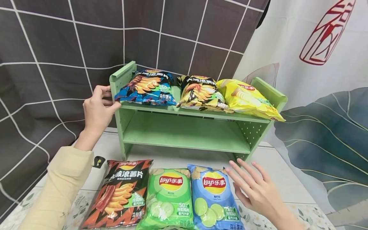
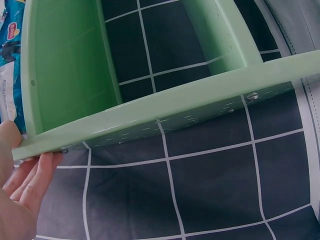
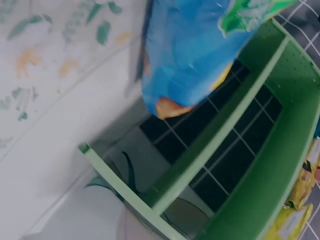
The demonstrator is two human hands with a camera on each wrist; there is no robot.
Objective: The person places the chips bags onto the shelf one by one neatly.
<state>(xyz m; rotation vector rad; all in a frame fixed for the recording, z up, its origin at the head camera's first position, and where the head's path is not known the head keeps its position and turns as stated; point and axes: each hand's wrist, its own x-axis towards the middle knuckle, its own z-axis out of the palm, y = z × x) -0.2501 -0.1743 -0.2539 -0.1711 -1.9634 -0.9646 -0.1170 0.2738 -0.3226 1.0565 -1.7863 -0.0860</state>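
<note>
My left hand (image 1: 99,108) grips the left side panel of a two-tier green shelf (image 1: 187,131). In the left wrist view the thumb lies at the panel's front edge and the fingers (image 2: 40,182) press its outer face. On the top tier lie a blue-and-black chip bag (image 1: 148,86), a black-and-gold one (image 1: 201,92) and a yellow one (image 1: 248,97). Over the table, fingers spread and holding nothing, my right hand (image 1: 256,188) is beside a blue lime chip bag (image 1: 214,199). A green cucumber chip bag (image 1: 169,198) and a red-and-black one (image 1: 120,191) lie left of it.
The white table (image 1: 273,166) has a flowered cover along its front. Behind the shelf hangs a dark cloth with a white grid (image 1: 100,44). A pale curtain (image 1: 290,41) with a red print hangs at the right. Left of the red-and-black bag lies a small black item (image 1: 98,162).
</note>
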